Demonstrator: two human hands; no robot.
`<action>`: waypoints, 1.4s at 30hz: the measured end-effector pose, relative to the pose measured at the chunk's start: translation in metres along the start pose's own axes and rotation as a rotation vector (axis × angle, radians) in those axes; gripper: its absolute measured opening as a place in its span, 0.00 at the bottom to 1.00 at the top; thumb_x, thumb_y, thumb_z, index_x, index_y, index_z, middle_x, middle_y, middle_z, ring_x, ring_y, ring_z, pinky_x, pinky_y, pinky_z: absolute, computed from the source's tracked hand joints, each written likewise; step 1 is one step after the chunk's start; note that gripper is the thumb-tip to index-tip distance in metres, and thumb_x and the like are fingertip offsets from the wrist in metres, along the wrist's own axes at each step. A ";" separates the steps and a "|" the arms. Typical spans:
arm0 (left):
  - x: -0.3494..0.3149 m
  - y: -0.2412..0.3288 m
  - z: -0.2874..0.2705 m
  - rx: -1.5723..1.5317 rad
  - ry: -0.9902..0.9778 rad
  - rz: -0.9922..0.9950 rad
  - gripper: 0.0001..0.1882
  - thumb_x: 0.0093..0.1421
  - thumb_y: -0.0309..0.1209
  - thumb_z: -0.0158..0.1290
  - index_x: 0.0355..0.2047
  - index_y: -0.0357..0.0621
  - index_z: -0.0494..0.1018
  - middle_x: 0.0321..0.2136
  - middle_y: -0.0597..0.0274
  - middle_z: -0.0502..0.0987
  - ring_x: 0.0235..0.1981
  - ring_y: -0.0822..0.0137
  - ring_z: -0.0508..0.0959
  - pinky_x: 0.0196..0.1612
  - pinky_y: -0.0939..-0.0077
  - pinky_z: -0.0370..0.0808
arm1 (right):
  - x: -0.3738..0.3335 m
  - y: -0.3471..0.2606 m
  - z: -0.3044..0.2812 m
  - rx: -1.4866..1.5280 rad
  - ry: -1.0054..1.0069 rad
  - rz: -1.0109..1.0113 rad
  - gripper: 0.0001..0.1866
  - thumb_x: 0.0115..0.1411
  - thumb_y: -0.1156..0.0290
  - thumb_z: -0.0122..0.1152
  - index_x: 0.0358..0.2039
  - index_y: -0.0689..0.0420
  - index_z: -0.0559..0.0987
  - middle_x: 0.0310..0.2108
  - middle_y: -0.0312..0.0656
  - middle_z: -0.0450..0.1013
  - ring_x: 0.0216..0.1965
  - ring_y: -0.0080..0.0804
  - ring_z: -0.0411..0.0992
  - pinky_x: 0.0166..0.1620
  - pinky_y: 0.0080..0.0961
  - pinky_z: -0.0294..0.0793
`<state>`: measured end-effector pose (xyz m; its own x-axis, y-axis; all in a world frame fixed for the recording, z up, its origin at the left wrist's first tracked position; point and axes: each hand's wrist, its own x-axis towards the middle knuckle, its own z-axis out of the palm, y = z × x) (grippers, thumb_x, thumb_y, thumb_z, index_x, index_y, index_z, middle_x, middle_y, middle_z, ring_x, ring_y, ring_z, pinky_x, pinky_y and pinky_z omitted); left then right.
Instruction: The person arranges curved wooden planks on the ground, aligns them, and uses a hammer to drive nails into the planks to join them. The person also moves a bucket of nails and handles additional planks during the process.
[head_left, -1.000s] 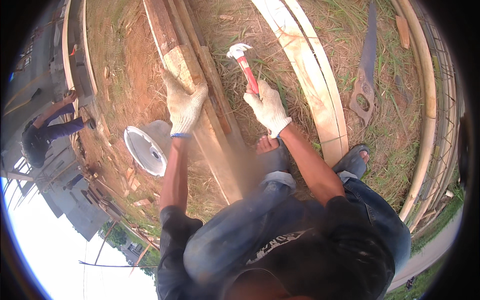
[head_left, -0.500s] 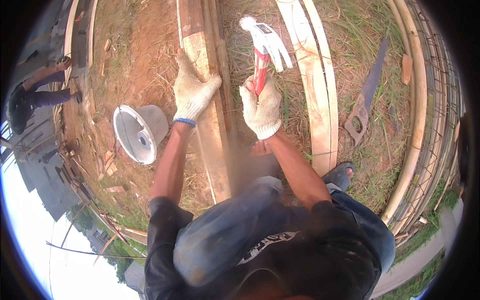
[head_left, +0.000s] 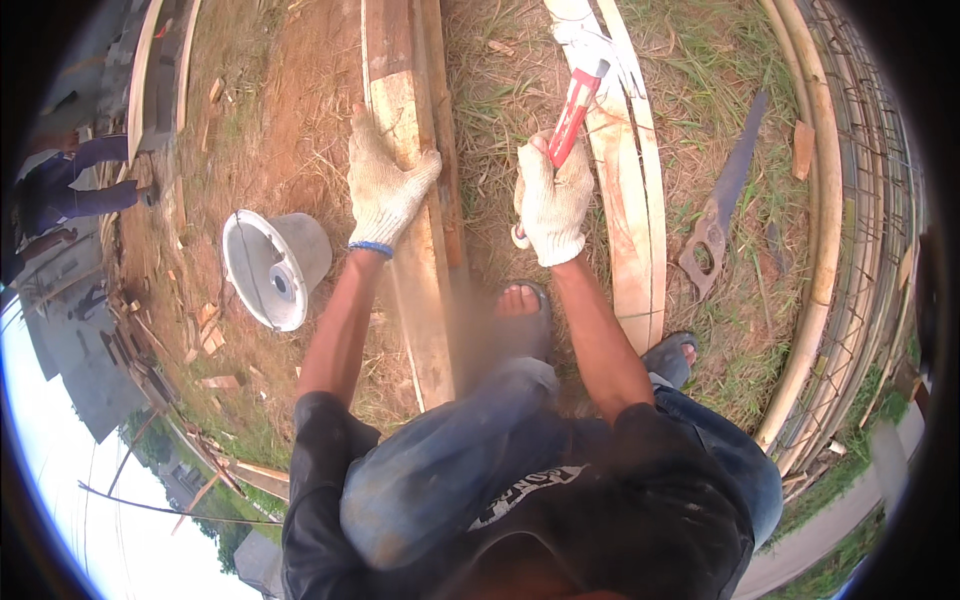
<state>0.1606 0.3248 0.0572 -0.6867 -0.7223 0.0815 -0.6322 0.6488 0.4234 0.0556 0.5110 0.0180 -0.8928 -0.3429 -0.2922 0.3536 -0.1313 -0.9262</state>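
Observation:
My left hand [head_left: 386,190], in a cream knitted glove with a blue cuff edge, grips a long wooden beam [head_left: 424,300], its thumb lying across the top. To its right, my right hand [head_left: 556,200], gloved as well, is closed round the red handle of a claw hammer [head_left: 575,115]. The hammer's pale head is over a light-coloured plank [head_left: 625,190] and hard to tell apart from it. Both hands are apart, with grass and soil between the beam and the hammer hand.
A whitish bucket [head_left: 315,250] lies tipped left of the beam. A handsaw [head_left: 725,205] lies on the grass at right, beside a curved pole [head_left: 825,220] and a steel rebar cage [head_left: 880,200]. Wood scraps dot the soil. Another person [head_left: 75,190] is at far left.
My right hand has moved right with the hammer, whose head has swung away to the right, over the light plank. My left hand stays on the beam.

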 end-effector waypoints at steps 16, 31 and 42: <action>0.006 0.093 0.045 1.364 -0.704 0.760 0.28 0.74 0.47 0.45 0.60 0.39 0.81 0.63 0.42 0.78 0.67 0.49 0.73 0.74 0.51 0.55 | 0.013 0.045 -0.034 -0.336 -0.094 0.057 0.12 0.64 0.63 0.71 0.38 0.58 0.80 0.28 0.41 0.80 0.29 0.32 0.79 0.37 0.35 0.78; -0.061 0.086 0.051 0.802 -0.754 0.494 0.42 0.63 0.49 0.55 0.67 0.26 0.69 0.72 0.35 0.65 0.69 0.29 0.63 0.74 0.25 0.43 | 0.065 0.020 0.001 -0.103 -0.320 0.223 0.10 0.67 0.71 0.68 0.46 0.57 0.78 0.38 0.40 0.85 0.19 0.19 0.73 0.21 0.22 0.72; -0.119 0.095 0.031 0.050 -0.967 -0.195 0.26 0.65 0.45 0.57 0.57 0.40 0.78 0.55 0.40 0.80 0.54 0.40 0.81 0.58 0.48 0.77 | 0.075 0.051 0.069 -0.354 -0.292 0.050 0.27 0.57 0.66 0.76 0.55 0.59 0.77 0.49 0.55 0.82 0.48 0.49 0.83 0.52 0.41 0.82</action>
<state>0.1710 0.4794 0.0593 -0.5522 -0.3255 -0.7676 -0.7648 0.5643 0.3109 0.0255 0.4146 -0.0344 -0.7427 -0.5954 -0.3064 0.2321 0.2003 -0.9518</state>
